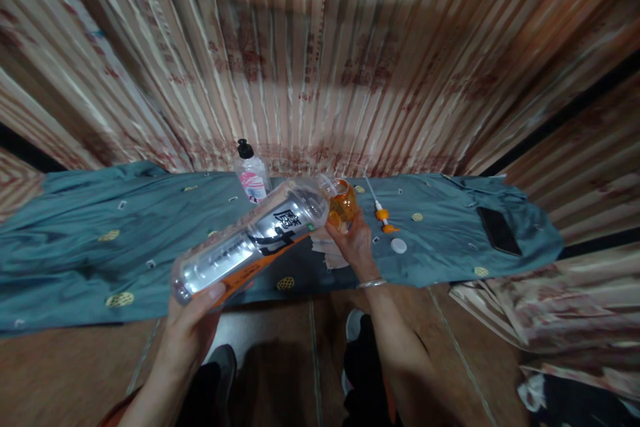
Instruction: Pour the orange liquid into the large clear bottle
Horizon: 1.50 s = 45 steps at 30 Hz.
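While the left hand [193,320] tilts a large clear bottle [250,240], its mouth meets a small orange bottle [343,203] at frame centre.
Left grip clasps the big bottle's base; right hand [356,243] grips the orange one. Behind, on the teal cloth [75,240]: a pink-labelled bottle [251,173], pump head [383,213], white cap [399,245], phone [498,230].

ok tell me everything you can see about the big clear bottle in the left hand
The big clear bottle looks like plastic, with a silvery label bearing dark characters and an orange strip along its lower side. It is uncapped and tipped nearly flat above the blue-green cloth. The left hand grips its base; its mouth meets the small orange container held by the right hand. Any contents cannot be made out.
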Tool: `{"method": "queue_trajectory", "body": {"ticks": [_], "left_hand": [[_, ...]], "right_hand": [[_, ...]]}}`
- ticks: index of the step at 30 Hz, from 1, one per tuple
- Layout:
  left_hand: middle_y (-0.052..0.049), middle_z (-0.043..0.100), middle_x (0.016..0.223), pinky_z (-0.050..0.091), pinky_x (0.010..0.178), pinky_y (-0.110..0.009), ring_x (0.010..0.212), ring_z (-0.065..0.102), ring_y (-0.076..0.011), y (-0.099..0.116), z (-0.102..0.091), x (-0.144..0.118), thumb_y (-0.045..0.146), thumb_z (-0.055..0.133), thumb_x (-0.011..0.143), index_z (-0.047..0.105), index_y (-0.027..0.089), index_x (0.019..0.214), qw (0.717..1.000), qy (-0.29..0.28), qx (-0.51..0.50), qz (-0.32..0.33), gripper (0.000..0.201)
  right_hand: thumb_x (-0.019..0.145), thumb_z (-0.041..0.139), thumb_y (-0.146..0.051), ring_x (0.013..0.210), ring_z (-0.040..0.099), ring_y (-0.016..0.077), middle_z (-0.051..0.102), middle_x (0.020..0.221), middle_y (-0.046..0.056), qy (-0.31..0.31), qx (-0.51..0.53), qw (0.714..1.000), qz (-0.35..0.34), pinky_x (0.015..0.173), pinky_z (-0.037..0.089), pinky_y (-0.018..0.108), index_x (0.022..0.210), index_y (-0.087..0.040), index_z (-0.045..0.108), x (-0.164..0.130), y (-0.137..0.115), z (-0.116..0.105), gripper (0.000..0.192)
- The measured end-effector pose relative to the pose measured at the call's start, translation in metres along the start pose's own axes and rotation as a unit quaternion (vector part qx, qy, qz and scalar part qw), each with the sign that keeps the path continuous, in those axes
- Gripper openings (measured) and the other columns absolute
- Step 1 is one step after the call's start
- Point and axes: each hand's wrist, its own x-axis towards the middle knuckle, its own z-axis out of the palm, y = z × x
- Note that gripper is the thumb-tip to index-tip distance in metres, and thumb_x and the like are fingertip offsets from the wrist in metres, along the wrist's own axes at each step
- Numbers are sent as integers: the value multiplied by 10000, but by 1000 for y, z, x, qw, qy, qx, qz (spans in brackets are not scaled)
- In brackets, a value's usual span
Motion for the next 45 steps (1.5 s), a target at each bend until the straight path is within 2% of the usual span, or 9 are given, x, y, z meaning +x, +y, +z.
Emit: {"method": "queue_trajectory", "body": {"ticks": [6,10,15,20,26,29,32,37,45], "left_hand": [[-81,867,1407,741,785,-362,1120,826,-325,1,-5,0,403,1086,635,834,306,1281,1000,5,10,-11,700],[-89,866,1424,747,757,-370,1142,835,-357,4,-3,-1,444,1097,613,841,303,1295,1000,8,20,-13,742],[-107,826,1532,745,708,-366,1167,840,-383,8,4,-1,447,1079,614,837,293,1346,999,12,22,-23,786],[-102,836,1523,754,693,-377,1178,851,-401,9,6,-1,498,1067,646,848,304,1372,999,0,32,-27,783],[-77,908,1341,731,641,-330,1028,865,-333,9,6,-4,508,1068,692,817,310,1459,999,-2,29,-30,830],[-59,933,1171,708,608,-283,955,845,-286,10,11,-6,529,1084,668,889,289,1309,999,4,23,-39,712],[-52,929,1175,718,592,-298,971,838,-295,12,14,-8,538,1108,611,927,289,1188,999,4,18,-50,655],[-75,923,1224,746,678,-337,1070,843,-332,10,7,-11,485,1117,612,915,310,1248,997,-1,25,-67,690],[-100,925,1261,746,778,-330,1127,846,-339,12,4,-13,321,1143,536,870,267,1335,994,-15,66,-80,845]], "right_hand": [[863,884,-439,1269,844,377,861,1367,121,-9,-1,1000,2,1113,705,623,1487,-307,664,0,3,-2,675],[853,896,-455,1238,844,395,862,1343,162,-21,-20,1000,1,1092,705,664,1493,-275,665,2,5,-4,704],[894,870,-488,1193,851,378,875,1296,146,-23,-24,999,-5,1065,710,646,1507,-276,665,0,5,-5,680],[889,874,-538,1285,819,401,850,1382,188,-7,-25,1000,-13,1125,673,701,1463,-234,683,0,5,-3,676],[901,865,-507,1318,819,402,848,1397,174,-5,-9,1000,-10,1142,683,680,1522,-270,643,-1,5,-1,701],[889,867,-572,1432,778,426,771,1557,247,0,0,1000,-17,1179,667,662,1647,-187,528,-2,3,-1,914],[897,848,-629,1472,760,422,744,1599,269,-12,8,1000,-24,1210,647,651,1687,-153,480,-1,2,-2,993],[896,877,-583,1396,799,425,817,1472,237,-24,6,1000,-6,1180,662,660,1635,-163,555,0,1,-3,909],[889,902,-584,1353,823,410,846,1418,207,-8,0,1000,-9,1142,690,609,1581,-188,612,-1,4,1,849]]}}
